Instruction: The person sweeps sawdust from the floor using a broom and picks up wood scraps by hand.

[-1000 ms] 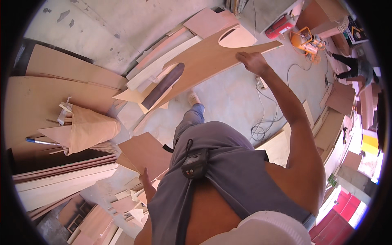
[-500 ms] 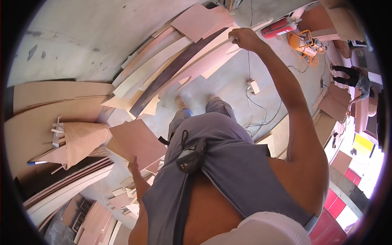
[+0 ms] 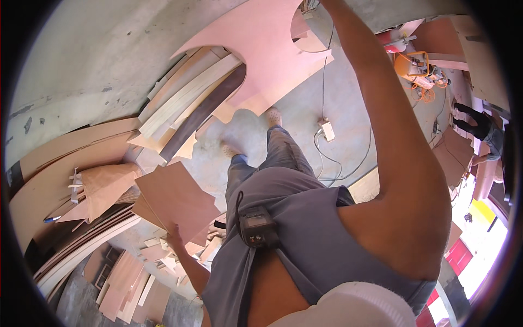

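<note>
My left hand (image 3: 174, 235) grips a small stack of thin plywood pieces (image 3: 177, 199) by the near edge. The pieces are rectangular, fanned slightly out of line, and held at my left side. My right arm (image 3: 376, 82) stretches far forward to the upper edge, where its hand passes out of view. Beside that arm, a large pinkish plywood sheet (image 3: 256, 38) with rounded cutouts stands tilted up over the stacked boards (image 3: 185, 90). What holds its upper part cannot be seen.
Long boards lean against the wall at left, near a brown-wrapped bundle (image 3: 111, 185). Wood offcuts (image 3: 163, 256) lie lower left. A white power strip (image 3: 327, 131) with cables rests on the floor. At right are an orange compressor (image 3: 406, 65), a red extinguisher (image 3: 391, 41) and another person (image 3: 487, 133).
My right arm has reached farther forward, its hand leaving the view. The large cutout sheet has swung up from the pile. My left hand keeps the plywood pieces; my feet have shifted.
</note>
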`<state>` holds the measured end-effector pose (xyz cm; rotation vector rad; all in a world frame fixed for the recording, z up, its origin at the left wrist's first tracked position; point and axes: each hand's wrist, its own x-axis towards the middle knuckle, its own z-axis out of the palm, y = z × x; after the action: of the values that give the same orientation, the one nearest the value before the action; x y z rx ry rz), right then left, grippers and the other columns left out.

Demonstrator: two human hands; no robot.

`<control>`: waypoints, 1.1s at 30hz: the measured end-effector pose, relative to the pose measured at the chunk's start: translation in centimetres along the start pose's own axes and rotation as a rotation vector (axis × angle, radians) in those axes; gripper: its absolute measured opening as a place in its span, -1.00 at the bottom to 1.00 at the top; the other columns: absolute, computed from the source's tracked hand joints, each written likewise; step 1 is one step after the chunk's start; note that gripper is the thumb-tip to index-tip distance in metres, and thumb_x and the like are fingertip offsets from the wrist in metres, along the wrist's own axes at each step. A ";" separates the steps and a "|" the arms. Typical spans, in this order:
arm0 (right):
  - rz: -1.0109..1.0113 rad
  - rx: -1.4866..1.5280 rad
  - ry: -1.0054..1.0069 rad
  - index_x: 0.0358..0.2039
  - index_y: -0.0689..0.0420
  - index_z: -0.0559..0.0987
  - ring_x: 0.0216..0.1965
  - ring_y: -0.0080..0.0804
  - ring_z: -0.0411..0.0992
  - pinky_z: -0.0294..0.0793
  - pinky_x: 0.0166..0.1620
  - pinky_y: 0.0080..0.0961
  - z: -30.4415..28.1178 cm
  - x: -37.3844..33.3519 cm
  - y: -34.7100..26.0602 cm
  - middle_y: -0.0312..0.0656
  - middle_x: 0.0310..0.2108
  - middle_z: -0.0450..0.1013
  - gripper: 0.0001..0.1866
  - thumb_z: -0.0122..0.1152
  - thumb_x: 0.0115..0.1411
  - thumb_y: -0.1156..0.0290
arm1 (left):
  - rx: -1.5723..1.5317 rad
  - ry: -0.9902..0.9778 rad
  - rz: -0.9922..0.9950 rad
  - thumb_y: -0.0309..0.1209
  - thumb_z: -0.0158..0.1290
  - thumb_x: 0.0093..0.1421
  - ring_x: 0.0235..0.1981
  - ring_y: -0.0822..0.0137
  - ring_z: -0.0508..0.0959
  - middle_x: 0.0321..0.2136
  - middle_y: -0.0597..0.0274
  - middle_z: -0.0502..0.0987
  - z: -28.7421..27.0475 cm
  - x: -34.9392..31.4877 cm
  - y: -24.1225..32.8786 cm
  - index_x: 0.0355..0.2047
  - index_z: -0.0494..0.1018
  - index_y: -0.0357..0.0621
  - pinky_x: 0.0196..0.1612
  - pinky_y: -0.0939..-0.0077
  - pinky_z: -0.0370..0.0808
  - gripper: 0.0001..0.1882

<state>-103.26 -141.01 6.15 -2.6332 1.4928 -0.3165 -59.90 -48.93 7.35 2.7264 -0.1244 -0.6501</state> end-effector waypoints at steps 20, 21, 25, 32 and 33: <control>0.755 0.362 -0.927 -0.11 0.20 0.60 -0.05 -0.06 0.50 0.46 0.04 -0.24 8.4 -64.2 -4.6 0.06 -0.14 0.55 -0.41 0.39 -0.06 0.04 | 0.059 -0.242 0.349 -0.25 0.24 0.11 -0.30 0.30 0.61 -0.31 0.04 0.65 6.6 1.9 5.7 -0.17 0.59 -0.30 -0.21 0.37 0.50 -0.62; 0.772 0.363 -0.897 -0.07 0.19 0.58 -0.04 -0.06 0.50 0.45 0.05 -0.25 8.4 -63.8 -3.9 0.05 -0.12 0.55 -0.40 0.38 -0.04 0.03 | 0.029 -0.250 0.382 -0.24 0.25 0.11 -0.30 0.30 0.61 -0.31 0.05 0.65 6.7 2.1 6.1 -0.17 0.58 -0.30 -0.21 0.38 0.49 -0.62; 0.739 0.348 -0.672 0.04 0.20 0.50 -0.01 -0.05 0.49 0.45 0.06 -0.27 9.3 -60.4 -0.3 0.07 -0.08 0.53 -0.28 0.38 -0.06 0.01 | 0.029 -0.206 0.349 -0.08 0.27 0.06 -0.25 0.26 0.60 -0.26 0.07 0.64 7.4 1.3 7.8 -0.14 0.57 -0.29 -0.17 0.36 0.48 -0.48; 0.738 0.403 -0.663 0.16 0.32 0.36 0.01 0.00 0.47 0.44 0.08 -0.26 9.3 -51.8 8.3 0.18 -0.05 0.49 -0.11 0.37 -0.07 -0.02 | -0.041 -0.144 0.288 -0.26 0.29 0.09 -0.23 0.37 0.58 -0.24 0.17 0.64 9.5 -5.6 9.4 -0.16 0.59 -0.32 -0.13 0.45 0.48 -0.60; 0.697 0.304 -0.664 0.15 0.31 0.37 0.01 -0.03 0.47 0.43 0.09 -0.27 9.0 -50.6 9.6 0.17 -0.05 0.49 -0.14 0.36 -0.04 -0.03 | -0.030 -0.128 0.266 -0.26 0.29 0.08 -0.22 0.38 0.58 -0.24 0.18 0.64 10.2 -6.3 9.4 -0.17 0.58 -0.33 -0.13 0.46 0.48 -0.60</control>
<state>-134.48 -102.71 -11.02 -1.5954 1.7709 0.3323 -70.24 -59.81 4.66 2.5748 -0.4942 -0.7387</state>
